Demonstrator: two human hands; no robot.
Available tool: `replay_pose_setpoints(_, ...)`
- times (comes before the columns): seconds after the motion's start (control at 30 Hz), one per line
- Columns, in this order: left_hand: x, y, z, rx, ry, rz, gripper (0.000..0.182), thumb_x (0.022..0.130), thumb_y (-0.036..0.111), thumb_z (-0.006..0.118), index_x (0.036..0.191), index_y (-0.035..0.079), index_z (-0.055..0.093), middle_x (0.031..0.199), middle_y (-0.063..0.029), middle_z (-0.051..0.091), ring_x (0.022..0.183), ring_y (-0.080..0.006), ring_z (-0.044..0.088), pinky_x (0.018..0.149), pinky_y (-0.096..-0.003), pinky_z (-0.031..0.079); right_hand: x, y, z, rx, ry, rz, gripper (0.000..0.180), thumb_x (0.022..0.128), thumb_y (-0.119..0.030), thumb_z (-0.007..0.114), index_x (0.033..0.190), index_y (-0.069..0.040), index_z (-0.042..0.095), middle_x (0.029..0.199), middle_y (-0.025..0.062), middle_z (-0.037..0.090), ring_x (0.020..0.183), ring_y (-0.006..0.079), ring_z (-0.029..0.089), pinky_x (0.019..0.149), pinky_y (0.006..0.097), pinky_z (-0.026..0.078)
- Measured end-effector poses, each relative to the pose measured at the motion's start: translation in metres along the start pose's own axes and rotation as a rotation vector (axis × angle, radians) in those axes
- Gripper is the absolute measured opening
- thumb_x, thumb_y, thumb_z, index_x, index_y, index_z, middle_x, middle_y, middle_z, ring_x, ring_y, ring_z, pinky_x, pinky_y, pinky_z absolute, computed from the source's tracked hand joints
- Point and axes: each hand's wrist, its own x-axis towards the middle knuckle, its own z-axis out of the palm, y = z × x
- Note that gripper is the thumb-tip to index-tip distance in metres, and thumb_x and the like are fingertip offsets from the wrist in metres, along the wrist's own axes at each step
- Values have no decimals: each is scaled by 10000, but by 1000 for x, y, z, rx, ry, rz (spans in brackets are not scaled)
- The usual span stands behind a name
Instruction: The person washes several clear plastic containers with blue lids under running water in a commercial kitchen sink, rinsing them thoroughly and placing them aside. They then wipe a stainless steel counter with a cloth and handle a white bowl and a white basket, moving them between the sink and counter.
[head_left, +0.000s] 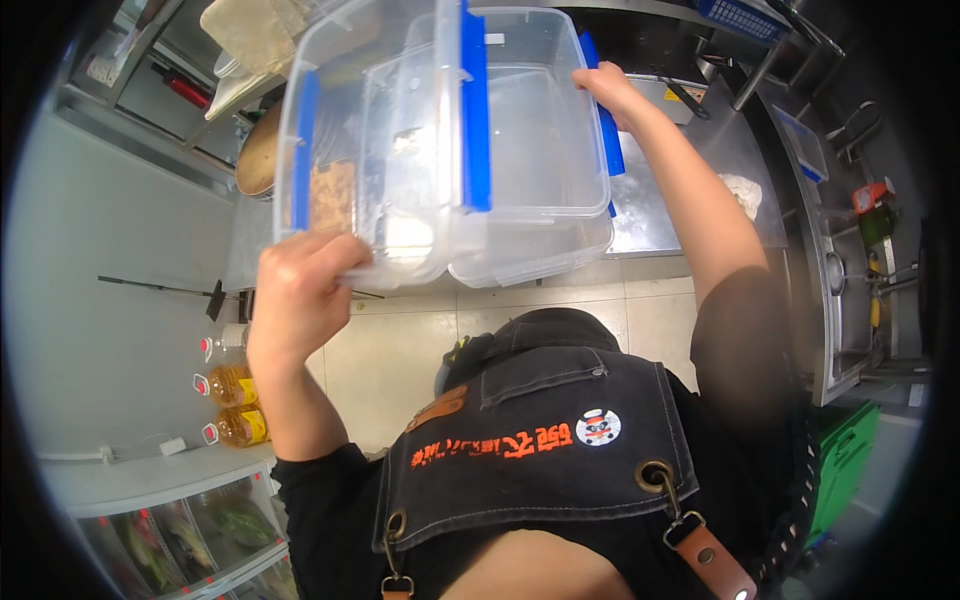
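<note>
My left hand (304, 289) grips the near corner of a clear plastic lid (375, 135) with blue locking clips, which stands tilted up at the left. At the right, my right hand (607, 90) holds the rim of a clear plastic storage box (525, 135) beside its blue clip. The lid overlaps the left part of the box in view. Below the box rim its transparent wall shows. Both are above a stainless steel worktop (652, 202).
A knife-like tool with a black handle (686, 97) and a crumpled white cloth (742, 193) lie on the worktop. Bottles of yellow oil (232, 386) stand at the left, a glass-fronted cabinet (180, 495) below them. A green board (844, 469) is at the lower right.
</note>
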Motion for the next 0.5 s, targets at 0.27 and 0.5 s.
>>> replay_pose_setpoints(0.27, 62, 18, 92, 53, -157, 42, 143, 658, -37, 552, 758, 64, 545, 661, -116, 597, 629, -334, 596, 571, -411, 470, 18, 35, 6, -555, -40, -298, 300, 741, -110, 590, 945, 109, 611, 932, 299, 635, 799, 358, 655, 743, 388, 517)
replay_pose_setpoints(0.5, 69, 13, 176, -68, -515, -28, 269, 741, 89, 683, 941, 33, 514, 871, -153, 660, 799, -388, 629, 676, -449, 499, 7, 89, -41, 245, -82, 231, 553, 896, -333, 574, 1305, 23, 462, 1221, 181, 550, 1070, 232, 570, 913, 363, 475)
